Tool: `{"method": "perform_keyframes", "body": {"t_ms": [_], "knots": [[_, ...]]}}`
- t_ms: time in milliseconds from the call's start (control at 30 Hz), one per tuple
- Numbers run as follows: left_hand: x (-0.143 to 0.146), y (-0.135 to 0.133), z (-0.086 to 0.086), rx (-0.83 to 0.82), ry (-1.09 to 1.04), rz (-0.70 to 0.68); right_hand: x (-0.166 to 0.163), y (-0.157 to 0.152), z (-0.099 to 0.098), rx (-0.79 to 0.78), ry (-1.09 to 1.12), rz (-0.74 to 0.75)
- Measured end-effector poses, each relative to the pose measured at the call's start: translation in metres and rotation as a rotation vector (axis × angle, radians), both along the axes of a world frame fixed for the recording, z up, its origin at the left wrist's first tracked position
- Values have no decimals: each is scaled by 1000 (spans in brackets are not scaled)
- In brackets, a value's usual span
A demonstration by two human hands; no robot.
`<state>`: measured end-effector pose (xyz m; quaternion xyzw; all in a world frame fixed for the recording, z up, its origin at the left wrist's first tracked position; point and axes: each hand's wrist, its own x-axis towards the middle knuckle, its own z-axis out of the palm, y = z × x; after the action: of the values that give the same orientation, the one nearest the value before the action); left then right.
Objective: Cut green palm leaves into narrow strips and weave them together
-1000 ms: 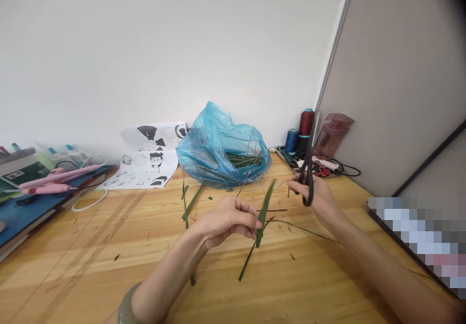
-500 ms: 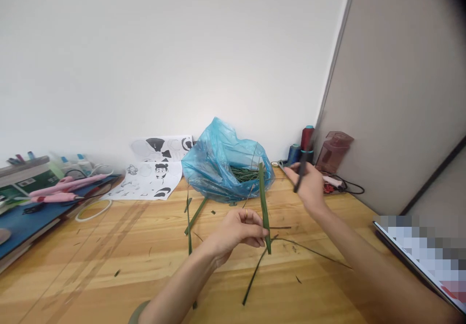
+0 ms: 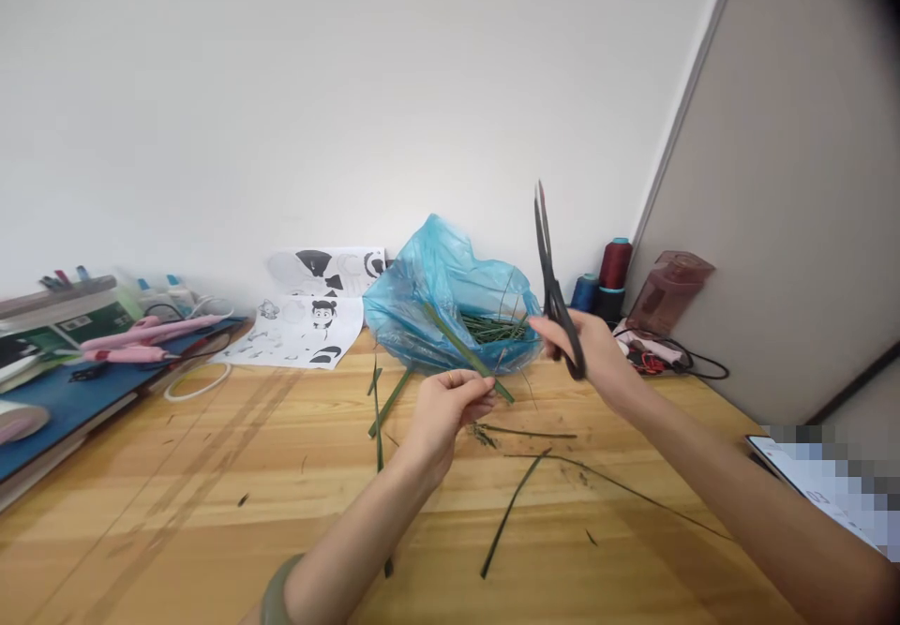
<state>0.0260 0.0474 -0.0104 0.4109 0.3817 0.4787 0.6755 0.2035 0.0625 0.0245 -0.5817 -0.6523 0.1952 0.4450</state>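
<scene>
A wood-grained table [image 3: 211, 531] carries a crumpled, open blue plastic bag [image 3: 457, 269], with a sheet of printed drawings [image 3: 295, 334] just to the bag's left, a white loop [image 3: 198, 397] farther left of it, and green leaf strips [image 3: 501, 533] and small dark scraps [image 3: 243, 499] scattered in front of it.

No text can be read with certainty. At nine o'clock, a green-covered item [image 3: 105, 314] bears a small pale label [image 3: 76, 323] — too small to make out. Nearer the middle, the white sheet [image 3: 299, 325] shows printed drawings, no legible words. Toward four o'clock, a pale panel [image 3: 808, 480] carries faint marks — blurred and partly pixelated.
</scene>
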Motion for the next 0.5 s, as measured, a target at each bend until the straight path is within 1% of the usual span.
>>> {"method": "perform_keyframes", "body": {"t_ms": [67,100,167,200,267,367,500], "knots": [[-2,-1,6,11,-18,26,0,-35,-7,-72,-21,86],[-4,-2,9,17,-22,37,0,-51,-13,-153,-28,182],[-6,-4,15,34,-18,60,-1,-74,-25,-297,-31,314],[-7,-5,17,45,-12,73,-2,-83,-31,-338,-20,356],[-10,-7,20,66,5,89,-3,-91,-41,-382,3,402],[-12,-9,22,88,37,82,-2,-93,-52,-402,30,453],[-13,-11,24,97,86,72,-1,-95,-54,-431,47,498]]}}
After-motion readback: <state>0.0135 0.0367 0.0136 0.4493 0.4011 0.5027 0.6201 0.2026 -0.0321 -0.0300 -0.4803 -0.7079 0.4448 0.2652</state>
